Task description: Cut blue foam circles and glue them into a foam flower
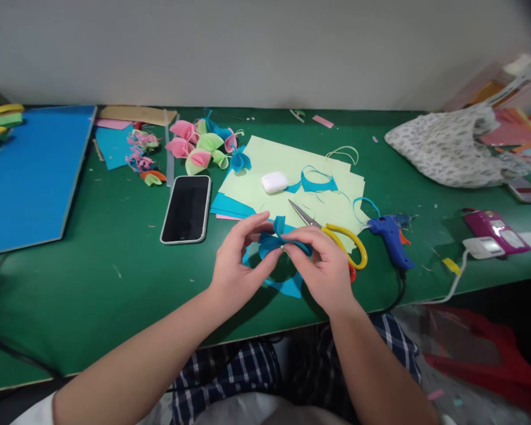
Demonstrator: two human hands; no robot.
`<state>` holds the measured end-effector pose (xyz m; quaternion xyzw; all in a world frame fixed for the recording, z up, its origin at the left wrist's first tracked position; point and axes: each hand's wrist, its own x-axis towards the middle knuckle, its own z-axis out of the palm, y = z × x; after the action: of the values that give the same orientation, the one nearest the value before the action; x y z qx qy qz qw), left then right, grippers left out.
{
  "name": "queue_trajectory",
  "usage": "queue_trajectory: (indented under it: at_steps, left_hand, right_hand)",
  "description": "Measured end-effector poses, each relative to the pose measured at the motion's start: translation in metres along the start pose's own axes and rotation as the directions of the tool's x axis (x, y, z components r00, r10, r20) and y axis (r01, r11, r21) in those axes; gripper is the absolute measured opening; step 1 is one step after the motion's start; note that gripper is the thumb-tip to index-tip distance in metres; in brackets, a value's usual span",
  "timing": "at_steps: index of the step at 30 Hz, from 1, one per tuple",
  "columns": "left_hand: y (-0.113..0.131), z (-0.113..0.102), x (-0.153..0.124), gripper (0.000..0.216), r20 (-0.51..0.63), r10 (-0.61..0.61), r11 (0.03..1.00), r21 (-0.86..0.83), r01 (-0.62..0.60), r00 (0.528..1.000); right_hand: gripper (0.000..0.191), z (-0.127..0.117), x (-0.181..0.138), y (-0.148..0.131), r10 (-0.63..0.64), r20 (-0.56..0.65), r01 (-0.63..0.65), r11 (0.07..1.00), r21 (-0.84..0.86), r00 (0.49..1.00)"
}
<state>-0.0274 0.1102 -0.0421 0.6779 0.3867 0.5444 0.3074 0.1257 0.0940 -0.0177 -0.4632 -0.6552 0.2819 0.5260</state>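
Between my two hands is a blue paper flower (pixel 271 241) with several curled petals. My left hand (pixel 241 254) pinches it from the left, thumb and fingers closed on its petals. From the other side my right hand (pixel 321 262) grips it, thumb and forefinger meeting near its centre. Blue paper scraps (pixel 287 286) lie under the hands. Scissors (pixel 351 239) with yellow handles rest beside my right hand, blades pointing up-left over pale green paper sheets (pixel 287 156). A white rounded case (pixel 274 182) and a cut blue paper piece (pixel 318 182) sit on those sheets.
A phone (pixel 186 209) lies left of the hands. Pink and green paper flowers (pixel 199 144) are grouped behind it. To the right are a blue glue gun (pixel 392 239), a purple power strip (pixel 495 230) with a cable and a patterned cloth bag (pixel 442 144). A blue board (pixel 30 177) stands far left.
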Motion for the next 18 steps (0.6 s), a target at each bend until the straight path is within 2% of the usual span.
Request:
queue_trajectory:
  at_steps: [6,15,18]
  left_hand:
    - [0.0017,-0.0031,-0.0006,0.057,0.043,-0.007,1.0,-0.024,0.008,0.999]
    - [0.0046,-0.0048,0.0014,0.051,0.065,0.004,1.0,0.004,-0.004,0.998]
    - [0.0046,-0.005,0.0009,0.049,0.064,0.0,1.0,0.022,-0.001,0.998]
  right_hand:
    - [0.011,-0.0057,-0.001,0.0041,0.149,0.058,-0.156,0.979,0.134,0.987]
    - [0.013,-0.002,0.0006,0.0031,0.155,0.056,-0.163,0.97,0.179,0.986]
    - [0.011,-0.0025,-0.0004,0.0041,0.142,0.04,-0.147,0.978,0.146,0.989]
